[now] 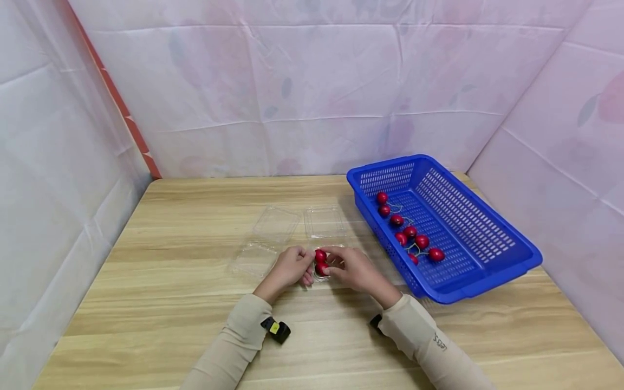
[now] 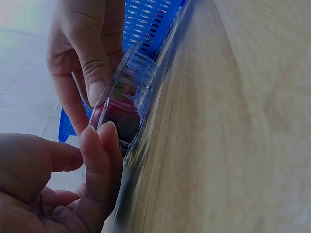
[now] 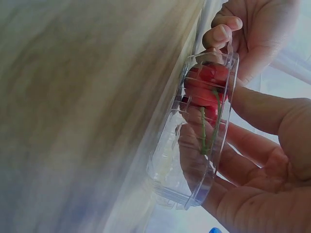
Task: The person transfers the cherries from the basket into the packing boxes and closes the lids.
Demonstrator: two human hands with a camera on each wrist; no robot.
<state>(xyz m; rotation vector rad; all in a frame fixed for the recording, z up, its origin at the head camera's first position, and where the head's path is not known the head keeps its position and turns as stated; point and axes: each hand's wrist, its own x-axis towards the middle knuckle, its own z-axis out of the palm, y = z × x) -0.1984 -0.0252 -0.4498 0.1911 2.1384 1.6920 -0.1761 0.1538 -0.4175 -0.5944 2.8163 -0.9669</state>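
Two red cherries (image 1: 320, 262) with green stems (image 3: 204, 131) lie in a small clear plastic box (image 3: 167, 160) on the table. At the box's left edge, my left hand (image 1: 292, 266) pinches the thin plastic between its fingertips. My right hand (image 1: 354, 267) comes in from the other side, its thumb and forefinger curved about the cherries. In the left wrist view, the right thumb (image 2: 93, 73) reaches over the box's rim beside a cherry (image 2: 119, 119). Glare on the plastic partly hides the finger contacts.
A blue perforated basket (image 1: 475, 216) stands on the right, with several stemmed cherries (image 1: 410, 232) along its left side. Other clear plastic pieces, among them an open lid or tray (image 1: 276, 223), lie behind and left of my hands. Fabric walls (image 1: 312, 97) edge the wooden table (image 1: 195, 303).
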